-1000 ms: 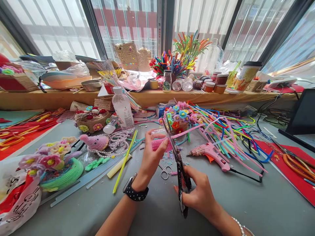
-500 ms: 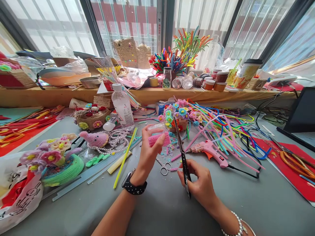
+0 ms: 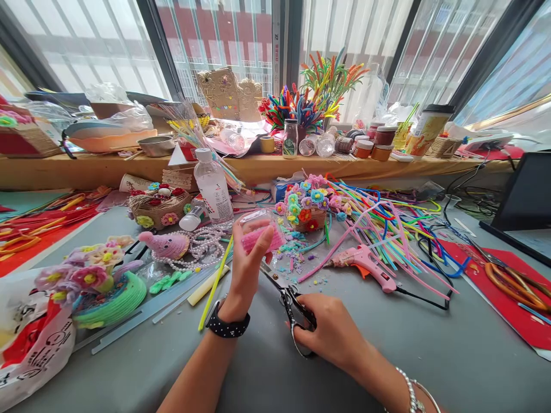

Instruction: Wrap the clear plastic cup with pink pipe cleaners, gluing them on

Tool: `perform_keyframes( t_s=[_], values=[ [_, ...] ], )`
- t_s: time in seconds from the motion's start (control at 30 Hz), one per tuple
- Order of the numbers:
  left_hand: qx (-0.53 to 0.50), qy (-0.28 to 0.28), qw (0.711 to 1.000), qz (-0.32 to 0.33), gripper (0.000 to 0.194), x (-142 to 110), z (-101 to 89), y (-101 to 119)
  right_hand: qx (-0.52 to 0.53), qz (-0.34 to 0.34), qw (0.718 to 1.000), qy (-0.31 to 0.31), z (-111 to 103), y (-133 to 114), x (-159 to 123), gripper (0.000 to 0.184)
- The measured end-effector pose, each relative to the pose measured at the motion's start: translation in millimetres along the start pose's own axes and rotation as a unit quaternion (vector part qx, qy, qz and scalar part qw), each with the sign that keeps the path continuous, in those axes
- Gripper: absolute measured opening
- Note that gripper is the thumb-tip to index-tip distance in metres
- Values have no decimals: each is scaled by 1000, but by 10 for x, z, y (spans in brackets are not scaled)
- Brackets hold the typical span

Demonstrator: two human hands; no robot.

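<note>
My left hand (image 3: 246, 261) is closed around a clear plastic container with a pink fuzzy band (image 3: 257, 238), held up above the table. In my right hand (image 3: 333, 327) is a pair of scissors (image 3: 297, 315) with black, pale-patterned handles; my fingers are in the loops. The blades point up and left, toward my left wrist, and their tips lie close to or behind the left hand. Beyond the hands, small coloured clippings (image 3: 295, 258) are scattered over the grey table (image 3: 365, 355). A pink glue gun (image 3: 365, 265) lies to the right.
Pipe cleaners (image 3: 387, 229) are heaped at the right, by a flower-covered basket (image 3: 316, 221). At the left are a water bottle (image 3: 213, 186), a pink crocheted figure (image 3: 167, 244), bead strings (image 3: 206, 244) and a green flower pot (image 3: 112, 301). Orange-handled scissors (image 3: 514, 284) lie on red sheets.
The scissors have swung from pointing away to pointing left, nearer my left hand. My left hand with the container has shifted slightly left. Small silver scissors on the table no longer show.
</note>
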State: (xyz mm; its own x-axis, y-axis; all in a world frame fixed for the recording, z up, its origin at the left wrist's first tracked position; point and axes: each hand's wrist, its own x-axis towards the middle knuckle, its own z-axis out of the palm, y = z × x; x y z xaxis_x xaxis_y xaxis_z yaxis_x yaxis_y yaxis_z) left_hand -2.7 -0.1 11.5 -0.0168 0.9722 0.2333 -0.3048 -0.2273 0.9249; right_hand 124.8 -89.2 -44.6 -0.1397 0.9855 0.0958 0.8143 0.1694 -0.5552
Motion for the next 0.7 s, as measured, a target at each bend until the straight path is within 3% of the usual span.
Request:
perform_keyframes(
  t_s=[0.13, 0.27, 0.37, 0.47, 0.53, 0.6, 0.7],
  values=[
    [9, -21, 1000, -20, 55, -5, 5, 23, -34, 10, 998, -50, -7, -164, 59, 12],
    [53, -75, 995, -48, 51, -12, 13, 60, -27, -63, 996, -62, -157, -271, 169, 16],
    [83, -97, 990, -60, 58, -14, 11, 77, 32, -79, 996, -30, -341, -185, 278, 13],
    [96, -122, 985, -77, 67, -10, -4, 86, 99, -61, 991, 69, -512, 15, 363, 17],
    [108, -158, 976, -103, 70, -1, -21, 84, 174, -72, 973, 133, -590, 144, 385, 39],
    [130, -206, 961, -133, 73, 12, -39, 72, 215, -102, 961, 142, -634, 230, 383, 60],
    [154, -272, 935, -166, 78, 28, -53, 36, 215, -134, 961, 112, -645, 271, 368, 60]
  ],
)
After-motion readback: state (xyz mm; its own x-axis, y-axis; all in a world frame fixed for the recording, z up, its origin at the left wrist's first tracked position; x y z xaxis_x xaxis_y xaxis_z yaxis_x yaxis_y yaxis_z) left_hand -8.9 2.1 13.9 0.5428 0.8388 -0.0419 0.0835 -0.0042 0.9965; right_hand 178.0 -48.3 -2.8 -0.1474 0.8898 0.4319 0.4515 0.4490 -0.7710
